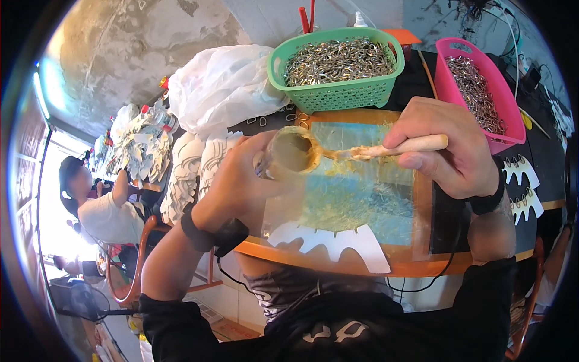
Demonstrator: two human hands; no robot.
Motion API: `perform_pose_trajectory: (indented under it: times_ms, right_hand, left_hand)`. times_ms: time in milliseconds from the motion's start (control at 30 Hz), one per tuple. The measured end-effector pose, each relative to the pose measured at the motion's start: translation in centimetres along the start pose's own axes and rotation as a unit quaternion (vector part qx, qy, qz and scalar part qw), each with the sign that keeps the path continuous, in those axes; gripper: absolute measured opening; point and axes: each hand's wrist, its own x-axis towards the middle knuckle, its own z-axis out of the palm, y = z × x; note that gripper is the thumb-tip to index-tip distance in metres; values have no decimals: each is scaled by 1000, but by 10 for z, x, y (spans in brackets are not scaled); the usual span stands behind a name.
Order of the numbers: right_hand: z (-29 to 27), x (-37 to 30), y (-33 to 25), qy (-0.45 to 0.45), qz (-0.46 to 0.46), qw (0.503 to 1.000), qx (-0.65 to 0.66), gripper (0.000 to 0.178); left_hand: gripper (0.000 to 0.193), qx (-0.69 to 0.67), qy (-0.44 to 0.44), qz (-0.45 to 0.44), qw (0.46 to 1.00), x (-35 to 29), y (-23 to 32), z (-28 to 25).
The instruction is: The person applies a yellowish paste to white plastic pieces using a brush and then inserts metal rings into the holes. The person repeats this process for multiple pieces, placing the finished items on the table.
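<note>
My left hand (pixel 238 181) is wrapped around a small glue-smeared jar (pixel 289 152), tipped so its mouth faces me. My right hand (pixel 455 148) pinches the wooden handle of a brush (pixel 386 148) whose tip sits at the jar's mouth, coated in yellowish glue. Below both hands lies a clear sheet streaked with yellow and blue glue (pixel 356 199) on an orange-edged board (pixel 338 259). A white scalloped paper cut-out (pixel 332 241) rests at the sheet's near edge.
A green basket (pixel 338 90) and a pink basket (pixel 488 90) hold several metal rings. White bags (pixel 223 84) and stacked white cut-outs (pixel 187 169) lie at left. More cut-outs with rings (pixel 522 181) sit at right. Another person (pixel 102 205) sits at far left.
</note>
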Motion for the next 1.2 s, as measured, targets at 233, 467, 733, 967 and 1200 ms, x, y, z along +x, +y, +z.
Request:
perform_pose_trajectory:
  times_ms: [233, 467, 733, 967, 1200]
  right_hand:
    - [-33, -19, -6, 110, 78, 991, -12, 14]
    - [-24, 3, -9, 78, -107, 991, 13, 19]
    - [28, 11, -11, -18, -106, 992, -61, 27]
    - [42, 6, -8, -42, -109, 987, -110, 29]
    - [46, 4, -6, -37, -51, 995, -75, 26]
  left_hand:
    - [72, 55, 6, -10, 998, -9, 0, -14]
    - [76, 111, 15, 77, 991, -10, -1, -9]
    - [78, 102, -28, 101, 989, -7, 18, 4]
    - [70, 168, -27, 128, 977, -9, 22, 8]
    - [69, 221, -3, 161, 962, -8, 20, 14]
